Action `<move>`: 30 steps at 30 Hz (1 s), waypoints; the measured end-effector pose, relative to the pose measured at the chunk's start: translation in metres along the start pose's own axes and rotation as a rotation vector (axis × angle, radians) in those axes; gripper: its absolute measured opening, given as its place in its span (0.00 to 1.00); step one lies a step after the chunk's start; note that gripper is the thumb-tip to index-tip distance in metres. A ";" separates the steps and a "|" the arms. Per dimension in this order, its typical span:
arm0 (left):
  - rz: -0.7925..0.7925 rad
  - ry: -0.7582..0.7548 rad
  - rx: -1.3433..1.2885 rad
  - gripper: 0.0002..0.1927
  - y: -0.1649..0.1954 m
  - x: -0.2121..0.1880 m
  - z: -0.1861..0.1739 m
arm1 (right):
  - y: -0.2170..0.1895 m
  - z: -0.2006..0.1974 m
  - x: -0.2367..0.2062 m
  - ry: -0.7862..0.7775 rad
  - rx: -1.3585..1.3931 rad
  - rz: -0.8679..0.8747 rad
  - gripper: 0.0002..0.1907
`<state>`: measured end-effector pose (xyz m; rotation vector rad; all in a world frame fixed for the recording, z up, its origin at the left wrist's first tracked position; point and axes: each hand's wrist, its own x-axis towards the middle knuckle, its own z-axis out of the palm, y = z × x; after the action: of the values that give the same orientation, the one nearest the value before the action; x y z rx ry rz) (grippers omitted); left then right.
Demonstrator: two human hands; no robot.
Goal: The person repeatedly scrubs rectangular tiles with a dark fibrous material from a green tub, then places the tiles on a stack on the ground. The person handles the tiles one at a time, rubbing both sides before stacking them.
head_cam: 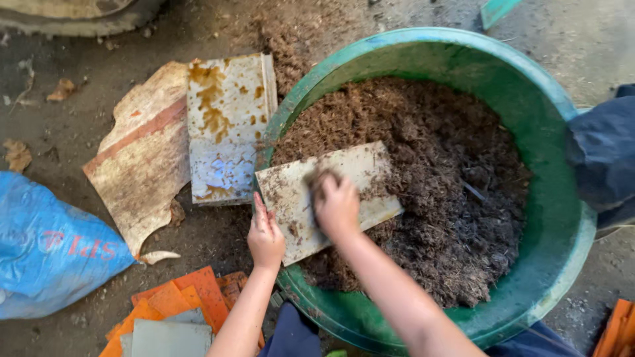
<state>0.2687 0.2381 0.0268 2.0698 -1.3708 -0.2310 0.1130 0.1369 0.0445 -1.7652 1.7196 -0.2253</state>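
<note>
Pale flat board lies tilted on the brown fibrous mulch in the green tub. Left hand grips its near-left edge; right hand presses a clump onto it, fingers curled. Stained tiles lie on the floor beside the tub.

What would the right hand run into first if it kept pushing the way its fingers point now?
The right hand points up-left across the flat board it presses on. Past the board's far edge, probably brown fibrous material, then the green tub rim; depth is unclear.
</note>
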 end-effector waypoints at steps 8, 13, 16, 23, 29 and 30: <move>0.034 -0.027 0.029 0.34 -0.008 -0.003 0.004 | 0.096 -0.014 0.014 -0.036 -0.229 0.113 0.18; 0.052 -0.017 -0.097 0.32 -0.009 -0.007 0.002 | 0.192 -0.054 0.075 -0.009 -0.712 -0.040 0.32; 0.043 -0.015 -0.101 0.32 -0.008 -0.006 0.003 | 0.218 -0.057 0.088 -0.074 -0.819 -0.044 0.33; 0.059 -0.026 -0.123 0.32 -0.004 -0.009 0.001 | 0.169 -0.041 0.031 -0.022 -0.430 0.215 0.23; 0.058 -0.008 -0.026 0.32 0.005 -0.004 0.000 | 0.014 0.014 -0.069 0.101 0.018 0.076 0.21; 0.083 0.019 -0.040 0.32 0.005 -0.003 0.000 | 0.000 0.022 -0.083 -0.071 0.014 0.133 0.25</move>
<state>0.2636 0.2396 0.0286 1.9730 -1.4252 -0.2017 0.1151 0.2218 0.0535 -1.6226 1.7714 -0.1151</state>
